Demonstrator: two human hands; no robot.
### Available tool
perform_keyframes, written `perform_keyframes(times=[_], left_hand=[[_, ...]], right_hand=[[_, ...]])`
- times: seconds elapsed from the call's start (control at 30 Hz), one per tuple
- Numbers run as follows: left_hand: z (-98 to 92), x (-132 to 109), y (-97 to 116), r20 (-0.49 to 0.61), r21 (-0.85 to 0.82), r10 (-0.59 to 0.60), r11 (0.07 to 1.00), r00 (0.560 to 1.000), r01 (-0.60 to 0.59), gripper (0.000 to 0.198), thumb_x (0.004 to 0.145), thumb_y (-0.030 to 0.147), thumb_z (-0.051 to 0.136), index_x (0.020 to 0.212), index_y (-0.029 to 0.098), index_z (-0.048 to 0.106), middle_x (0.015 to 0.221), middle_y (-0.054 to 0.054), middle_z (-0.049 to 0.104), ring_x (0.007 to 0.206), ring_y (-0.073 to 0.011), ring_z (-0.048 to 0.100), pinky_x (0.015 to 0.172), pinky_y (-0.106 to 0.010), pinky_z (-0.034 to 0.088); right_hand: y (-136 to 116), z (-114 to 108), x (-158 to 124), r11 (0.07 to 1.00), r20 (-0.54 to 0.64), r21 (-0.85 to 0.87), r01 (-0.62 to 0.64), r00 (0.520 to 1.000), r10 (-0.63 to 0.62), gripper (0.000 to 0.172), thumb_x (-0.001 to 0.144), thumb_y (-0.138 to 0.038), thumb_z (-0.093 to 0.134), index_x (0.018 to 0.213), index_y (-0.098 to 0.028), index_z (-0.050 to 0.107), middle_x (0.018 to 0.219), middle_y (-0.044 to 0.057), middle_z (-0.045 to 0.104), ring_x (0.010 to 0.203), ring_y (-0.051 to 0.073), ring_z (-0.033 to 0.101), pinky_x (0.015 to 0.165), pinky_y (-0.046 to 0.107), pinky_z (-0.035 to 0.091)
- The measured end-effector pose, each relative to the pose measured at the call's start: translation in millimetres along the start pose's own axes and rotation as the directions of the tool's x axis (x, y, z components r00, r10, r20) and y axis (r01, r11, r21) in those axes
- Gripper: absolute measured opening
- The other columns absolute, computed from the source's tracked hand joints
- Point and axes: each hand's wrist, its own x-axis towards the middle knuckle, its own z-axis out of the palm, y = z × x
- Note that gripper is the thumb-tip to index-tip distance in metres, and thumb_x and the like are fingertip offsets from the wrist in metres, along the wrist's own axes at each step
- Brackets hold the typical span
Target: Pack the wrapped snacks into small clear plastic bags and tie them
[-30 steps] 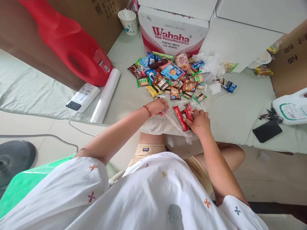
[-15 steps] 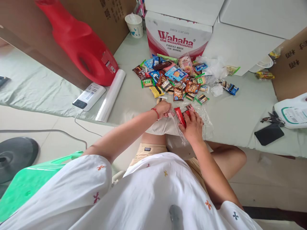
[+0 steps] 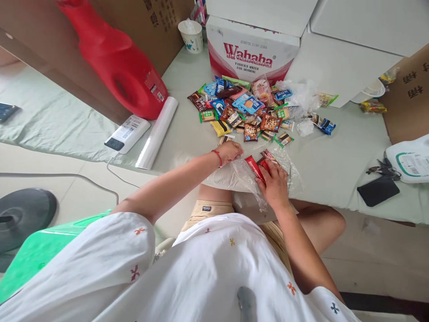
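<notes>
My left hand (image 3: 232, 152), a red string at its wrist, is closed in a pinch on the edge of a clear plastic bag (image 3: 244, 175). The film spreads thin and crumpled along the table's front edge. My right hand (image 3: 275, 184) curls over several wrapped snack bars lying on the film. One red-wrapped bar (image 3: 254, 167) sticks out to the left of its fingers, and a darker pink-brown bar (image 3: 269, 155) shows just beyond them. The undersides of my right fingers are hidden. Just past both hands lies a heap of small packaged snacks (image 3: 250, 105).
A Wahaha carton (image 3: 251, 51) stands behind the heap, with a paper cup (image 3: 191, 38) beside it. To the left are a red jug (image 3: 117, 58), a white plastic roll (image 3: 157, 134) and a white device (image 3: 129, 134). A black pouch (image 3: 378, 190) and a white jug (image 3: 410, 158) are right.
My right hand has shifted slightly right and toward me, and the red bar beneath it has tilted. The plastic film between my hands is spread wider. My left hand keeps its pinch.
</notes>
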Motion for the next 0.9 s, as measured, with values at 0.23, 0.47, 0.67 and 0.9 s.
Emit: perform_keyframes(times=[0.23, 0.47, 0.67, 0.9], left_hand=[[8.4, -12, 1, -0.046, 0.047, 0.124, 0.991, 0.991, -0.122, 0.015, 0.094, 0.023, 0.059, 0.082, 0.021, 0.051, 0.068, 0.002, 0.056, 0.059, -0.0114, 0.057, 0.056, -0.022, 0.038], [-4.7, -4, -1, -0.104, 0.241, 0.266, 0.942, 0.958, -0.236, 0.026, 0.086, 0.021, 0.065, 0.063, 0.018, 0.053, 0.053, 0.003, 0.050, 0.053, -0.0100, 0.041, 0.054, -0.023, 0.030], [-32.7, -9, -2, 0.075, 0.452, 0.405, 0.801, 0.911, -0.393, 0.026, 0.085, 0.026, 0.066, 0.062, 0.017, 0.059, 0.052, 0.003, 0.052, 0.054, -0.0097, 0.041, 0.056, -0.024, 0.031], [-47.6, -22, -2, 0.197, 0.394, 0.173, 0.887, 0.965, -0.240, 0.042, 0.085, 0.044, 0.074, 0.058, 0.019, 0.055, 0.051, 0.002, 0.042, 0.051, -0.0103, 0.032, 0.053, -0.028, 0.029]], right_hand=[[9, 3, -1, 0.999, 0.022, -0.001, 0.042, 0.999, -0.042, 0.044, 0.102, -0.041, 0.053, 0.141, -0.022, 0.064, 0.161, 0.012, 0.047, 0.143, 0.033, 0.041, 0.120, 0.054, 0.030], [12, 2, -1, 0.999, 0.046, 0.026, 0.047, 0.998, -0.048, 0.043, 0.102, -0.040, 0.054, 0.141, -0.024, 0.064, 0.161, 0.012, 0.047, 0.142, 0.033, 0.042, 0.119, 0.055, 0.032], [13, -3, -1, 0.997, 0.061, 0.035, 0.075, 0.995, -0.077, 0.044, 0.102, -0.040, 0.054, 0.143, -0.024, 0.063, 0.161, 0.011, 0.046, 0.142, 0.032, 0.043, 0.120, 0.055, 0.031], [20, -4, 2, 0.993, 0.103, 0.029, 0.115, 0.988, -0.117, 0.045, 0.103, -0.043, 0.052, 0.143, -0.025, 0.063, 0.161, 0.010, 0.047, 0.145, 0.032, 0.041, 0.122, 0.056, 0.028]])
